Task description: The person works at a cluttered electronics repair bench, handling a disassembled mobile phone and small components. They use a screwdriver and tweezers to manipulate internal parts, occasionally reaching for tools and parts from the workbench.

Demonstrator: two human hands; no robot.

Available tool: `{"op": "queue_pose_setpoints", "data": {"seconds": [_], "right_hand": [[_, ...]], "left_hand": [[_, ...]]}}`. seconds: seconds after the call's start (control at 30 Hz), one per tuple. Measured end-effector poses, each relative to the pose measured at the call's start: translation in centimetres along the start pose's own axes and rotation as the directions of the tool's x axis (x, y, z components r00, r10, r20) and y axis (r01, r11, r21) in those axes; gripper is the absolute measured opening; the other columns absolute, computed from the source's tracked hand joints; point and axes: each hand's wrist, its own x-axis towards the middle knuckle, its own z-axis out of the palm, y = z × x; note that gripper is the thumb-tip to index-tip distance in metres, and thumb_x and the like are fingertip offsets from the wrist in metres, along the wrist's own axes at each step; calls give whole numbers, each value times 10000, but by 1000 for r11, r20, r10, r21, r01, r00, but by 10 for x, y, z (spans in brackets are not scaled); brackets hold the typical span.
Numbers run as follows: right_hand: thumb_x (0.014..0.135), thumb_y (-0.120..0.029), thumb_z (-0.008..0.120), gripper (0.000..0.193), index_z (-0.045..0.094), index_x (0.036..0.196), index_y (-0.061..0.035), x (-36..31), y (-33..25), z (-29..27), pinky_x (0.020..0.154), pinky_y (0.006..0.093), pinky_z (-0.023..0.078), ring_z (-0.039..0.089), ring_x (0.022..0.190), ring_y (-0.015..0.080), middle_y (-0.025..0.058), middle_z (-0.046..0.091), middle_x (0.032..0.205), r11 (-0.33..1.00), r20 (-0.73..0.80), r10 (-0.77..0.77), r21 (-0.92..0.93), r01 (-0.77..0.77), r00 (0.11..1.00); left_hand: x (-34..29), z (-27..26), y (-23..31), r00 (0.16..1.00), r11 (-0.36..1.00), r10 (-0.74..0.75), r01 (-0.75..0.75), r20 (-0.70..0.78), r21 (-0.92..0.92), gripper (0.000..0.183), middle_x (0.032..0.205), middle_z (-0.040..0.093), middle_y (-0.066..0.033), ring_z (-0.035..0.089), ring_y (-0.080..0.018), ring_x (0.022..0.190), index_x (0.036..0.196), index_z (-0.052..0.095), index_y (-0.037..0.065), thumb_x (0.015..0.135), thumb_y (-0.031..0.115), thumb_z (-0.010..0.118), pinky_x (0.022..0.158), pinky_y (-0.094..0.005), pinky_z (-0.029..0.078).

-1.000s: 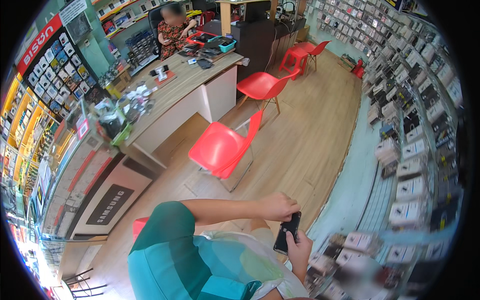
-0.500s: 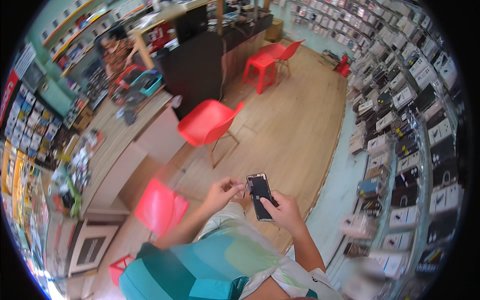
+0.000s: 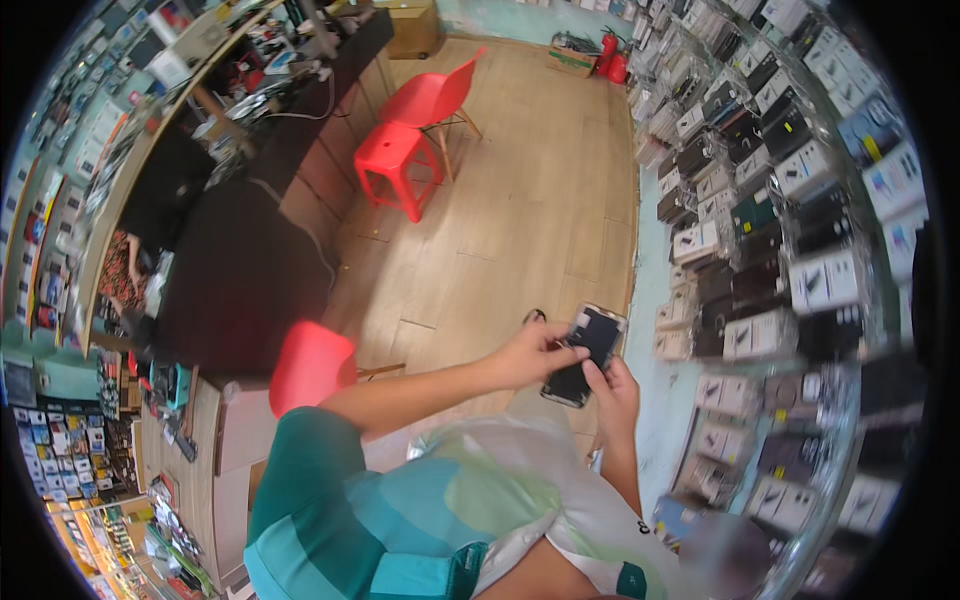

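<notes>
A dark phone screen (image 3: 597,332) with a pale rim, its dark panel facing up, is held low in front of me, tilted to the right. My right hand (image 3: 616,393) grips its lower right edge, thumb on the face and fingers curled behind. My left hand (image 3: 535,354) meets it from the left, closed, with thumb and fingertips at the left edge and on the dark face. Whether those fingertips pinch a small part there is too small to tell.
Red chairs (image 3: 318,365) and a red stool (image 3: 398,165) stand on the wooden floor (image 3: 520,200). To the left runs a dark counter (image 3: 235,270); behind it a person in a patterned top (image 3: 118,275) is partly visible. Packaged accessories (image 3: 825,280) fill the right wall. Fire extinguishers (image 3: 610,55) stand far off.
My view has swung left to right, so the chairs and counter sit further left. Both hands and the phone screen now appear further right and higher, with the left fingers further over the screen.
</notes>
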Motion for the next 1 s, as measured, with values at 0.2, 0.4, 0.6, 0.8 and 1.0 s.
{"op": "queue_pose_setpoints", "data": {"seconds": [0.2,0.4,0.6,0.8,1.0], "right_hand": [[1013,-170,709,181,693,1047,7,282,-54,6,645,230,478,613,731,52,4,689,817,943,107,128,-322,-87,986],[1022,-173,689,212,692,1054,36,548,-130,37,630,247,536,647,686,74,27,701,791,960,426,178,-274,-61,887],[1013,-155,698,217,695,1068,55,804,-141,62,621,253,550,661,679,89,53,727,831,939,367,225,-328,-101,903],[1005,-161,716,247,715,1126,54,1019,-187,63,612,258,545,650,666,93,56,711,804,935,103,111,-348,-68,988],[1022,-147,685,229,715,1118,59,1263,-217,130,617,262,546,649,662,92,51,707,802,942,182,29,-333,34,983]], "left_hand": [[183,-125,89,932,994,-40,0,-360,-111,271,1105,746,-53,672,-102,1002,1224,690,-33,1029,156,679,916,-293,536],[331,-250,181,872,998,17,-45,-490,-46,266,1121,747,-61,672,-106,1017,1238,684,-44,1032,124,668,936,-304,535],[531,-403,227,841,997,-3,-36,-541,-61,258,1057,753,-57,680,-108,953,1192,705,-42,1020,150,690,861,-303,551],[743,-539,319,898,983,26,57,-440,174,258,877,718,-20,628,-71,800,1097,728,-32,983,199,747,711,-274,522],[892,-697,416,840,928,190,16,-508,372,257,718,671,-53,567,-98,644,959,712,-27,958,225,761,585,-322,479]]}}
